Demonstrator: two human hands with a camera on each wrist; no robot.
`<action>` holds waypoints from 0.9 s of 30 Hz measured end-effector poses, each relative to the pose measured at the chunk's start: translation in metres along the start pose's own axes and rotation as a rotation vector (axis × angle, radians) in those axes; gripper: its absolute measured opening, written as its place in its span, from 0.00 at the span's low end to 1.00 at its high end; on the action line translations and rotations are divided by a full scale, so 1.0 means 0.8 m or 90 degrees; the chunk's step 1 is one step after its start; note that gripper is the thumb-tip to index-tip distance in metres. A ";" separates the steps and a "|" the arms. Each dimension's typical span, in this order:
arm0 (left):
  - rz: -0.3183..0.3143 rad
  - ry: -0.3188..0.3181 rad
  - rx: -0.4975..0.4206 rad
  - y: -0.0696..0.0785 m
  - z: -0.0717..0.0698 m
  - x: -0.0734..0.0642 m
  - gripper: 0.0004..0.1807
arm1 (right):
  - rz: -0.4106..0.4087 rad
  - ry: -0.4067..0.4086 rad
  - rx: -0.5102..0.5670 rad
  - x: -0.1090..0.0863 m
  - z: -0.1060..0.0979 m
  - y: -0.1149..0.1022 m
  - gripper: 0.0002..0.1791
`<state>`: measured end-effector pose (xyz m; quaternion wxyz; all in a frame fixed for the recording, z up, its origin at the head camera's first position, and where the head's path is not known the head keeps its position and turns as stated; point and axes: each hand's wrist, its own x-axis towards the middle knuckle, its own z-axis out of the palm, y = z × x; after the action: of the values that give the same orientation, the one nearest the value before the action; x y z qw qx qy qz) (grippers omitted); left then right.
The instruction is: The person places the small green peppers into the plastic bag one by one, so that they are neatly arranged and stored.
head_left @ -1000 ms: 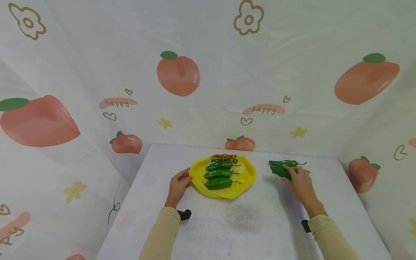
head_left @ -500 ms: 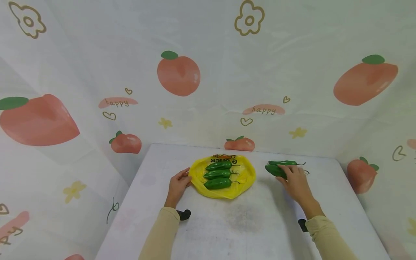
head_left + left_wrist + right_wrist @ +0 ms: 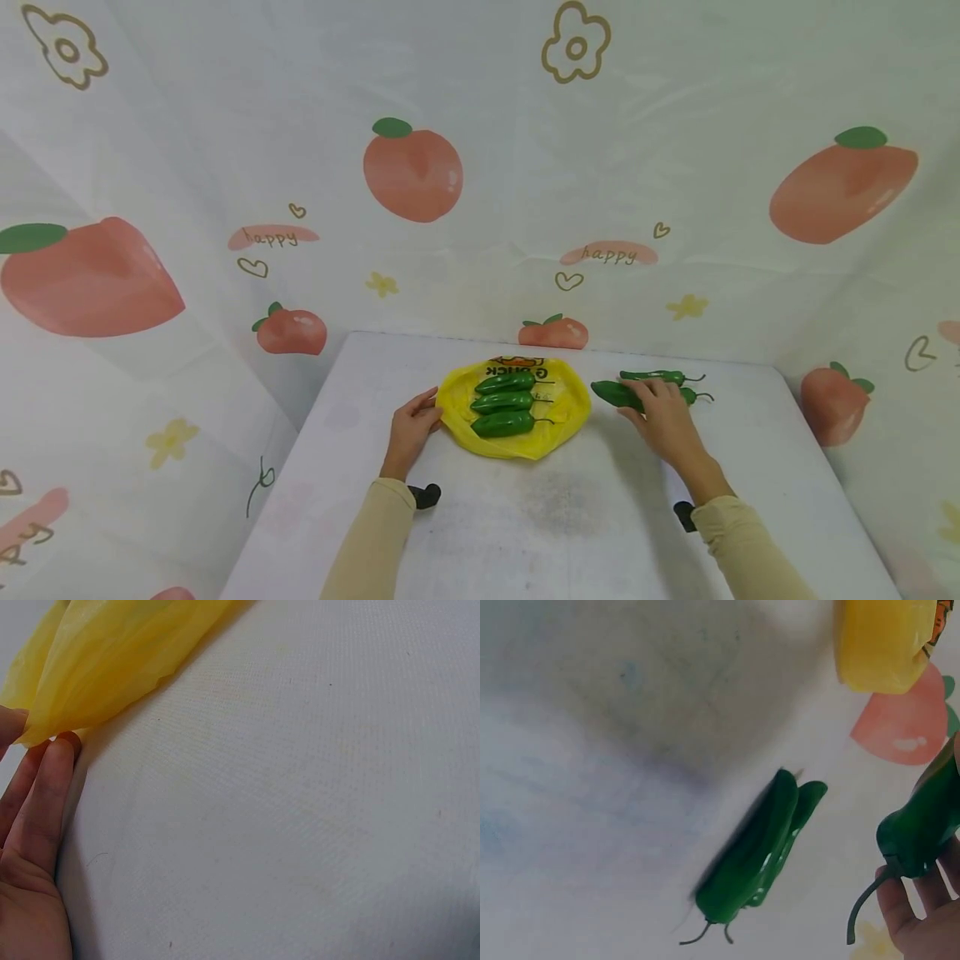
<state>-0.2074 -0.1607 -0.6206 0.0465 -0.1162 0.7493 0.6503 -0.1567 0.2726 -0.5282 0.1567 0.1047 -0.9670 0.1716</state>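
Observation:
My left hand pinches the left rim of a yellow plastic bag, which is spread open with its edge rolled out. Thumb and fingers meet on the yellow film in the left wrist view. Inside the bag three green chili peppers lie side by side, stems to the right. My right hand grips another green chili pepper, held off the table right of the bag, its stem showing in the right wrist view. Two more green peppers lie together on the table behind that hand.
The white table ends at a printed cloth backdrop behind and at both sides. Dark strap ends stick out near both wrists. A greyish smudge marks the tabletop in front of the bag.
The right hand has moved left toward the bag with the pepper in its grip, away from the two peppers on the table. The left hand and bag have stayed in place.

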 end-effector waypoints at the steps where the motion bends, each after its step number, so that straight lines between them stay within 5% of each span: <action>1: 0.000 0.001 0.001 0.000 0.000 0.000 0.24 | -0.001 -0.004 0.001 0.001 0.001 -0.002 0.28; 27: -0.005 -0.003 0.000 -0.001 0.000 0.000 0.24 | -0.079 0.006 0.058 0.025 0.029 -0.054 0.27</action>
<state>-0.2072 -0.1611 -0.6214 0.0508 -0.1174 0.7488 0.6503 -0.1700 0.2218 -0.5293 0.1667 0.1707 -0.9490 0.2060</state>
